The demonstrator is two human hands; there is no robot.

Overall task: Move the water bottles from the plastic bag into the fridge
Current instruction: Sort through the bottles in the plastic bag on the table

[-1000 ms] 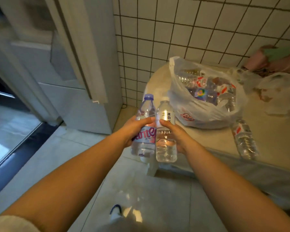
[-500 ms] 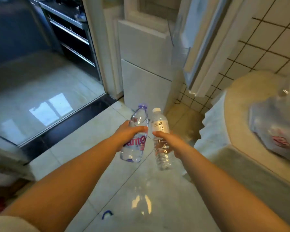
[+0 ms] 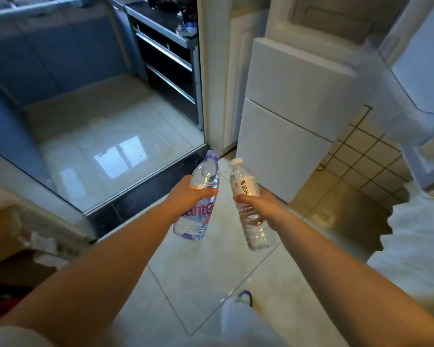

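Observation:
My left hand [image 3: 189,196] grips a clear water bottle with a purple cap and pink lettering [image 3: 198,216] around its middle. My right hand [image 3: 256,202] grips a second clear water bottle with a white cap and a white label [image 3: 246,186]. Both bottles are held up in front of me, tilted a little apart, above the tiled floor. The white fridge [image 3: 291,116] stands just ahead to the right, its lower door closed; its upper door [image 3: 421,71] is swung open at the far right. The plastic bag is out of view.
A doorway with a dark threshold [image 3: 145,196] leads left into a kitchen with blue cabinets [image 3: 50,51] and a dark oven unit [image 3: 166,63]. A white door frame [image 3: 213,78] stands left of the fridge. The cloth-covered table edge [image 3: 416,236] is at the right.
The view has swung left, away from the table and the bag, toward the fridge. Both hands have carried their bottles along and spread them slightly apart.

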